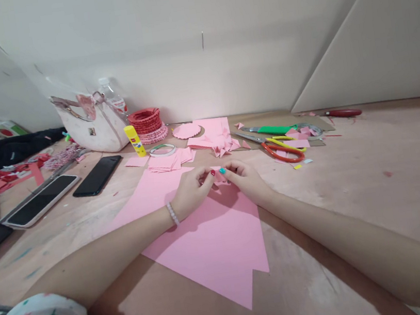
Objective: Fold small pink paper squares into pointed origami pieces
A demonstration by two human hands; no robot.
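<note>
Between the fingertips of both hands is a small piece of pink paper (pixel 219 175). My left hand (pixel 194 188), with a beaded bracelet at the wrist, pinches its left side. On the other side, the thumb and fingers of my right hand (pixel 247 181) are closed on the same piece. Both hands are just over large pink paper sheets (pixel 214 245) lying on the table. Beyond them are a pile of small pink paper squares (pixel 169 161) and some folded pink paper pieces (pixel 224 145). My fingers partly hide the held piece, so its exact shape is unclear.
Orange-handled scissors (pixel 282 151) and a green-handled tool (pixel 274 129) lie at the right. A glue stick (pixel 135 142), a tape roll (pixel 162 150), red coiled rings (pixel 145 120), a handbag (pixel 92 127) and phones (pixel 97 176) are at the left. A wall (pixel 183 78) stands behind.
</note>
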